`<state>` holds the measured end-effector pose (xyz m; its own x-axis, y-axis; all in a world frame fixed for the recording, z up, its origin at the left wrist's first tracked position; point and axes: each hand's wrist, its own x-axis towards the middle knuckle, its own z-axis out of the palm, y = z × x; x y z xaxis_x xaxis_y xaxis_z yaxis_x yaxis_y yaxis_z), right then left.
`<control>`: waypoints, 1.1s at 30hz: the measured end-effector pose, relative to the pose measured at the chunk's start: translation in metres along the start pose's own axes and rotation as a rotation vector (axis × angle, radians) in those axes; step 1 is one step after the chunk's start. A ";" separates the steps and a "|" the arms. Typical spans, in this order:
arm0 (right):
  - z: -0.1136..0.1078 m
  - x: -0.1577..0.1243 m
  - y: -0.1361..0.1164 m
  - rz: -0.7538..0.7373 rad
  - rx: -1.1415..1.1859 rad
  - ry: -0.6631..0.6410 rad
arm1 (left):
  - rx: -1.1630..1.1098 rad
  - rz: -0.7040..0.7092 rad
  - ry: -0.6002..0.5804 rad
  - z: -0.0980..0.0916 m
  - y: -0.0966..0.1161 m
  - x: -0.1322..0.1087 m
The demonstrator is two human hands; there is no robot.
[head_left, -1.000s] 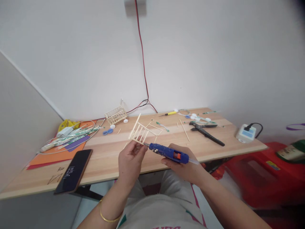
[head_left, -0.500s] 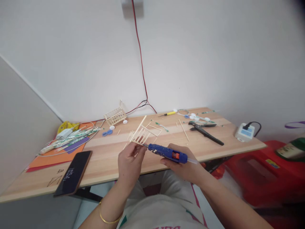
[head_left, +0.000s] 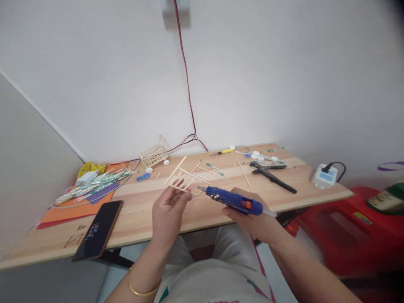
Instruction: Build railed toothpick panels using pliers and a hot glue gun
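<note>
Pinched in my left hand [head_left: 168,212] is a small frame of thin wooden sticks [head_left: 180,177], tilted above the table. My right hand [head_left: 249,219] grips a blue glue gun [head_left: 232,200] with an orange switch and a clear glue stick out of its back end. The gun's nozzle points left, a short way from the frame's lower right corner and apart from it. Behind the frame, a flat stick rectangle [head_left: 203,172] lies on the table.
Cutter pliers [head_left: 273,176], a loose stick [head_left: 243,172] and a yellow-handled knife [head_left: 225,151] lie to the right. A finished-looking stick rack [head_left: 154,152] stands by the wall. Left are a phone [head_left: 98,229], coloured paper [head_left: 63,212] and bundled packets [head_left: 94,183]. A white adapter [head_left: 324,174] sits right.
The glue gun has drawn back to the right, away from the frame. My left hand has shifted slightly left and tilted the stick frame lower.
</note>
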<state>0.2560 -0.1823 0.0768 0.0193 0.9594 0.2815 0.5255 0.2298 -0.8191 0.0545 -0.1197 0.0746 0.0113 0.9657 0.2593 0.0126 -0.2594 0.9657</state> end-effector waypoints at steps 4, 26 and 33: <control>-0.018 0.007 0.022 0.039 -0.206 0.187 | -0.145 -0.077 0.000 -0.004 -0.006 0.006; -0.075 0.050 0.121 0.092 -0.677 -0.340 | -0.350 -0.252 -0.046 0.002 -0.009 0.008; -0.070 0.056 0.090 0.015 -0.678 -0.193 | -0.336 -0.249 -0.077 0.005 -0.014 0.004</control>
<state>0.3639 -0.1191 0.0543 -0.0872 0.9880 0.1274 0.9419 0.1234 -0.3123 0.0591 -0.1120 0.0620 0.1236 0.9919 0.0278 -0.3022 0.0109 0.9532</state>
